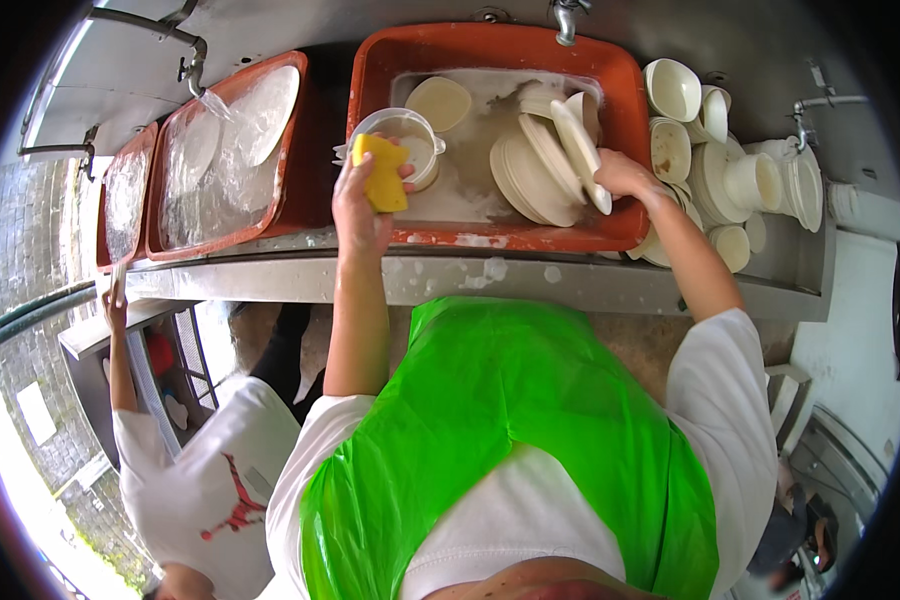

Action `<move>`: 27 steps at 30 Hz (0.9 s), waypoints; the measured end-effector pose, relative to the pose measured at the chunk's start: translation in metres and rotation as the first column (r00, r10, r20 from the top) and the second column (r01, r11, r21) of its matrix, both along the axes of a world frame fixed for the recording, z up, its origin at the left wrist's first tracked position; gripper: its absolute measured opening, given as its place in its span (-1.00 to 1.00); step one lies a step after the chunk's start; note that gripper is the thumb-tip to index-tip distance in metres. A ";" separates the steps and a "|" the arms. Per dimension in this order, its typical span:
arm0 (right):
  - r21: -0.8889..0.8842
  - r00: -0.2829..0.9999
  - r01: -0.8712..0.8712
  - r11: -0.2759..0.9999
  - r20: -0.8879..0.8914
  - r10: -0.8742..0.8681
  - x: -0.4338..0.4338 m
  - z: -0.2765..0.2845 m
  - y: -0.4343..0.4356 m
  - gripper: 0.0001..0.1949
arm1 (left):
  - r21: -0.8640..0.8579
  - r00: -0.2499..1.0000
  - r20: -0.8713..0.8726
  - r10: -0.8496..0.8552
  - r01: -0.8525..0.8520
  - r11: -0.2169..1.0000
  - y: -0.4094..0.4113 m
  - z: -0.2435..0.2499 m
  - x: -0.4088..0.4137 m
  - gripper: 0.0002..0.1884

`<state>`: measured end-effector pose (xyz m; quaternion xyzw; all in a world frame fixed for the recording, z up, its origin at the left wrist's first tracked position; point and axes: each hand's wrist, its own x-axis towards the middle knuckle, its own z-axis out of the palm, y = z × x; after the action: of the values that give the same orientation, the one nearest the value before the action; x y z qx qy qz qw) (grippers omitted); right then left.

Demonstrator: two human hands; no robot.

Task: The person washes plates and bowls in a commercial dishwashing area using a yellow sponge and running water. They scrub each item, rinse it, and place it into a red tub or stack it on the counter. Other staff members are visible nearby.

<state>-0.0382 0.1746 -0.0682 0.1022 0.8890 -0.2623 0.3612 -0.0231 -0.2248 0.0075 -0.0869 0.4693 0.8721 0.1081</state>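
Observation:
My left hand [361,210] grips a yellow sponge [387,178] over the left side of an orange-red plastic tub [495,238]. Just behind it is a clear, round plastic container [422,150]; whether my fingers touch the container is hidden. At the tub's right side, my right hand [626,174] holds the edge of a white dish [576,146], tilted nearly on its side. Beside that dish, a stack of cream plates [529,180] leans in cloudy, sudsy water. A rounded square dish [439,103] lies at the back left of the water.
Stacked bowls and plates [712,165] crowd the steel counter at right. To the left, a tap [195,71] runs into a second red tub [289,161] holding white plates; a third tub [125,199] stands beyond. A co-worker [210,480] stands at lower left.

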 end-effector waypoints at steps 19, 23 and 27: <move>-0.901 0.766 0.433 -0.034 0.387 -0.513 0.138 0.053 -0.107 -0.64 | -0.713 0.383 -0.598 -0.704 0.147 0.685 0.175 -0.010 0.025 -0.48; -0.933 0.666 0.257 -0.252 0.360 -0.653 0.142 0.052 -0.079 -0.54 | -0.733 0.192 -0.671 -0.716 -0.028 0.679 0.167 -0.045 0.004 -0.51; -0.888 0.870 0.173 0.426 -0.065 -0.489 0.120 0.049 -0.127 -0.55 | -0.665 0.448 -0.685 -0.575 -0.061 0.744 0.145 -0.100 -0.035 -0.56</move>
<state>0.0818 0.0474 -0.0189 0.0410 0.6440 -0.7477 0.1567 -0.0585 -0.0803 -0.0921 0.4090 0.7161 0.5645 -0.0349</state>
